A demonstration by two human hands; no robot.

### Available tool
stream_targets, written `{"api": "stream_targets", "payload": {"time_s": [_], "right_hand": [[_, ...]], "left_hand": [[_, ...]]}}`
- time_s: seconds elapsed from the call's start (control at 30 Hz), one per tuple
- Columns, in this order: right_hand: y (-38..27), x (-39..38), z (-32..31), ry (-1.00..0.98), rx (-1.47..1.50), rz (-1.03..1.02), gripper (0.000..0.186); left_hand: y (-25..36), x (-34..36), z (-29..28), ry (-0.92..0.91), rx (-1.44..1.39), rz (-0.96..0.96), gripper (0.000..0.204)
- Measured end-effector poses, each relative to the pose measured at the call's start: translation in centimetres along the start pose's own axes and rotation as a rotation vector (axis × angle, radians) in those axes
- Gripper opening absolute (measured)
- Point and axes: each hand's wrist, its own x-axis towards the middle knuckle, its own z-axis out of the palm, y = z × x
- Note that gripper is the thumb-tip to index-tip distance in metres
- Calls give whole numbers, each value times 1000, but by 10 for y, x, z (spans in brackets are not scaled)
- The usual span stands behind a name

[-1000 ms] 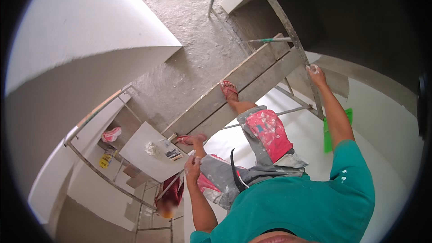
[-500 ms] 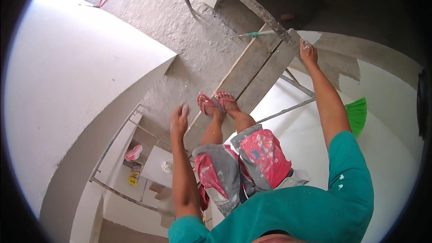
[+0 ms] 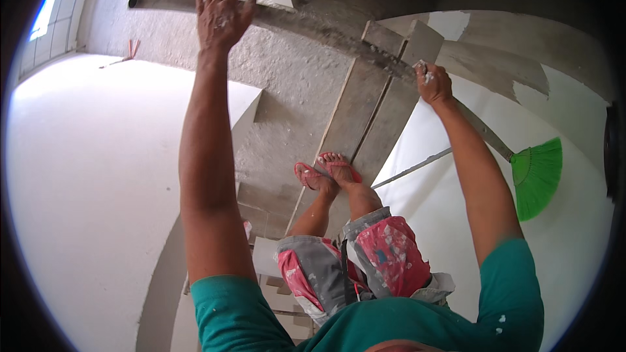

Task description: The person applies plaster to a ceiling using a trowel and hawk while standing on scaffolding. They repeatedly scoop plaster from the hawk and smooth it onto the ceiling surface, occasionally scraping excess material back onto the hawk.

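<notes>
A long-handled broom slants across the view, its grey, speckled handle running from an open tube end at far left down to a fan of green bristles at right. My right hand, white smears on its fingers, is closed round the handle at mid-length. Near the tube end my left hand lies over the handle with its fingers across it. Part of the handle passes behind my right forearm. The bristles hang before a white surface.
I stand in red sandals on planks, with a thin metal bar beside them. Rough grey floor lies below. A white ledge is at left, and a curved, partly coated wall at right.
My left hand has risen from beside my legs onto the broom handle. The handle's free end has swung left into view, and the bristles have shifted right. My right hand keeps its grip.
</notes>
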Motion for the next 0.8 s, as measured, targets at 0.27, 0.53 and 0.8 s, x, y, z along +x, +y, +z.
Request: {"api": "stream_targets", "payload": {"time_s": [0.27, 0.53, 0.8], "right_hand": [[-12, -11, -18, -52, 104, -40, 21], [-12, -16, -33, -22, 191, -74, 18], [-21, -10, -56, -85, 244, -58, 18]], "left_hand": [[-54, 45, -14, -659, -3, -231, 52], [-49, 57, -44, -652, 0, -44, 52], [-50, 64, -51, -783, 32, -16, 57]]}}
